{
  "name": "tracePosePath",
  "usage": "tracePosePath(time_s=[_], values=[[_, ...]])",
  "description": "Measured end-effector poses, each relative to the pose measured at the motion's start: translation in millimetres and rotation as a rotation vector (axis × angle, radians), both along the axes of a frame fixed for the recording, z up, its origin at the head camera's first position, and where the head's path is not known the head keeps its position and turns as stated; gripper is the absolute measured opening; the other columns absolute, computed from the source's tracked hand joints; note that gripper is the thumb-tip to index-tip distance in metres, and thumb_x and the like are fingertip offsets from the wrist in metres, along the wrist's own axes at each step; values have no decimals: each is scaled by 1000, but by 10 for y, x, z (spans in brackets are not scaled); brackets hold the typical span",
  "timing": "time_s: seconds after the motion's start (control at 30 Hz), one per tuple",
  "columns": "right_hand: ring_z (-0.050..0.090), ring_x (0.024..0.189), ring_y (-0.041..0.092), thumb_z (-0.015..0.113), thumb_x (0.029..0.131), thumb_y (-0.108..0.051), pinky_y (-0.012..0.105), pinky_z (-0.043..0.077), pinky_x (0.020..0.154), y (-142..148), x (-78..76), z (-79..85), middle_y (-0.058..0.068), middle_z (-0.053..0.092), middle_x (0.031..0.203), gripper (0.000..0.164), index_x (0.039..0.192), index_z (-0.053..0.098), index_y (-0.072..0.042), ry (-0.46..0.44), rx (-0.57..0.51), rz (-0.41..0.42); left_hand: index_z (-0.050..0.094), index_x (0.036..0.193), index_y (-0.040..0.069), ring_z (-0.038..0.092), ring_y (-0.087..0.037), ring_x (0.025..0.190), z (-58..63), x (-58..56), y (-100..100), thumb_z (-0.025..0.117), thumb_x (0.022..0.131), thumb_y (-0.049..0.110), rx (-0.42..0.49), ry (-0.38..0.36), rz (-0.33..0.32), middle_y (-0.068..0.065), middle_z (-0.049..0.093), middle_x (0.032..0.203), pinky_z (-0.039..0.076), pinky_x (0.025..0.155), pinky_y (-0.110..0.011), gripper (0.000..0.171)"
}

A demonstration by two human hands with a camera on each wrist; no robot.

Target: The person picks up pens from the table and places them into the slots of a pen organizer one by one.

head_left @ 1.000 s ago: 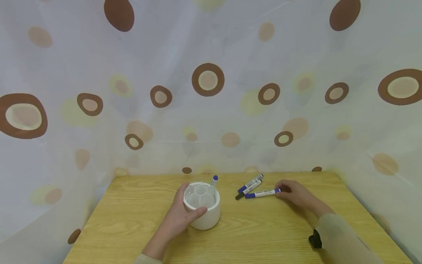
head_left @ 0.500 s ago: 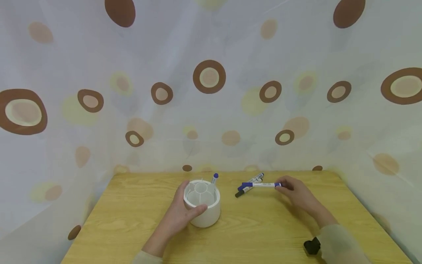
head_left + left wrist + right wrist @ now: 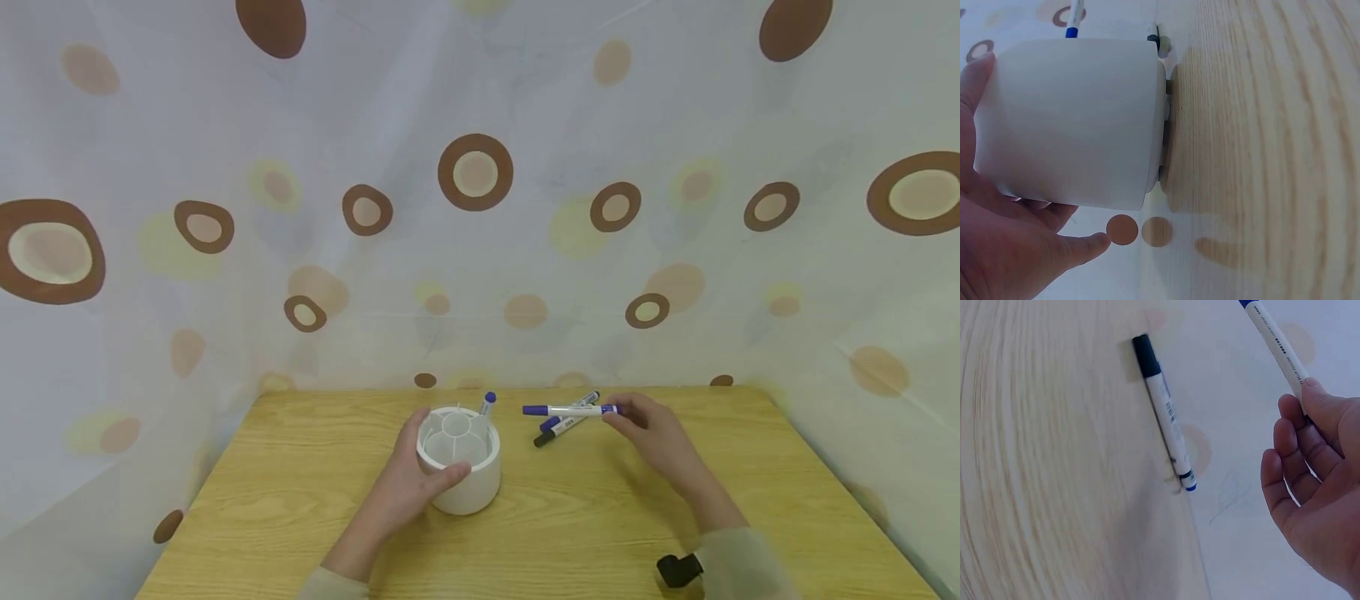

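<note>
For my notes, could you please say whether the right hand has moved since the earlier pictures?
Yes: in the head view, the right hand moved left, away from the table's right edge.

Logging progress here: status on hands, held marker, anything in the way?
Left hand holds white holder. Right hand pinches blue-capped marker, off the table. Another marker sits in holder; otherwise nothing visibly blocking.

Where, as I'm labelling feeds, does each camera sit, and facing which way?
Head: worn on the head, facing forward and down at the table; left hand, right hand and sleeves show.
Left wrist: on that wrist, facing the white holder; left hand shows.
Right wrist: on that wrist, facing the held marker and black-capped marker; right hand shows.
Head and right wrist share both markers.
</note>
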State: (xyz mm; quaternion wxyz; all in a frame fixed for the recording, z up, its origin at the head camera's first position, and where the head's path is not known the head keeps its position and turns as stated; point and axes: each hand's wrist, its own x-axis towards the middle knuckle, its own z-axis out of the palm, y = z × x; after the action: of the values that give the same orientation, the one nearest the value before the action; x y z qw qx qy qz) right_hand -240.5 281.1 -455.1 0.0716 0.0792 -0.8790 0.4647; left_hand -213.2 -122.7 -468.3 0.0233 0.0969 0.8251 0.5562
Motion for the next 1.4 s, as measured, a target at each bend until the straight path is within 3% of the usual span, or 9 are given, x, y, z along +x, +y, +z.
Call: tracePosePath(time_s=[0.2, 0.43, 0.57, 0.77, 1.0, 1.2, 1.4], values=[[68, 118, 25, 66, 114, -28, 30, 59, 98, -132, 69, 75, 8, 75, 119, 30, 136, 71, -8, 15, -6, -1, 21, 175, 11, 47, -46, 150, 24, -8, -13, 93, 90, 45, -6, -6, 7, -23, 42, 168, 34, 123, -72, 116], [69, 118, 25, 66, 114, -26, 20, 57, 96, -266, 131, 208, 11, 75, 119, 30, 135, 71, -6, 38, -37, 11, 21, 175, 12, 47, -46, 150, 21, -37, -38, 93, 90, 46, 0, -12, 9, -24, 42, 167, 36, 123, -71, 116], [70, 119, 26, 67, 113, -23, 20, 57, 95, -356, 174, 284, 11, 75, 120, 29, 136, 72, -5, 57, -40, 21, 21, 175, 11, 48, -46, 149, 16, -51, -48, 93, 90, 45, 8, -15, 8, -24, 44, 166, 37, 123, -71, 116], [71, 121, 29, 69, 112, -21, 33, 60, 98, -472, 206, 318, 6, 77, 117, 25, 133, 73, -8, 79, -36, 37, 21, 174, 9, 48, -47, 149, -22, -61, -49, 93, 89, 45, 3, -5, 4, -25, 44, 166, 37, 122, -71, 117], [72, 120, 27, 70, 112, -24, 40, 60, 101, -578, 212, 338, 0, 77, 111, 22, 128, 75, -11, 85, -54, 48, 20, 175, 10, 49, -47, 148, -26, -58, -36, 93, 90, 46, -3, 1, -10, -25, 44, 166, 38, 122, -70, 118], [72, 119, 28, 71, 111, -24, 56, 57, 103, -683, 245, 395, -2, 79, 107, 20, 126, 76, -12, 91, -49, 65, 20, 174, 8, 50, -46, 148, -8, -55, -23, 92, 90, 46, -3, 3, -15, -24, 44, 165, 39, 121, -70, 118], [71, 121, 31, 71, 111, -26, 60, 56, 103, -756, 237, 404, -3, 79, 109, 22, 128, 76, -12, 77, -44, 74, 21, 174, 9, 50, -46, 148, -12, -44, -18, 93, 90, 46, -2, -1, -17, -24, 44, 165, 40, 121, -70, 116]])
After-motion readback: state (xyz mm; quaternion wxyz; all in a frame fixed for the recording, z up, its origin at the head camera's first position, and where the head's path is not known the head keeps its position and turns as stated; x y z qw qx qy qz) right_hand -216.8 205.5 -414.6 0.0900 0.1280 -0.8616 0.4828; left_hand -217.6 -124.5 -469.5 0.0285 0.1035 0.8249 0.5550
